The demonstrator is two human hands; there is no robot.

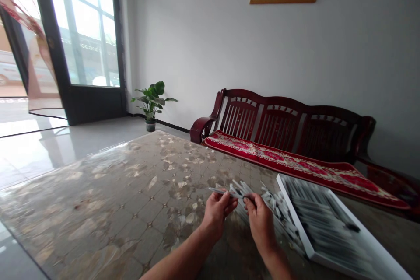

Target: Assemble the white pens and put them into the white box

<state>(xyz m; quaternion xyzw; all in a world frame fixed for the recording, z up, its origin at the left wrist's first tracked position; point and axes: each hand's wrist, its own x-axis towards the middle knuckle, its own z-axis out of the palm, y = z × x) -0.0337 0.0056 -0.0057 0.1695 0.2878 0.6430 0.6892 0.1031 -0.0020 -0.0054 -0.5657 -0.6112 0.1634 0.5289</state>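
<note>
As I pinch a thin pale strip (219, 191) lying left to right, my left fingers (229, 200) and right fingers (252, 199) are nearly closed on it, the right nearer the loose pile of strips (274, 203).

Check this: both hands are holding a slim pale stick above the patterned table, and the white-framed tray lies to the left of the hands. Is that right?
Not quite: the white-framed tray lies to the right of the hands, not the left, as the head view shows. The rest stands: the left hand and right hand are holding the slim pale stick above the patterned table.
</note>
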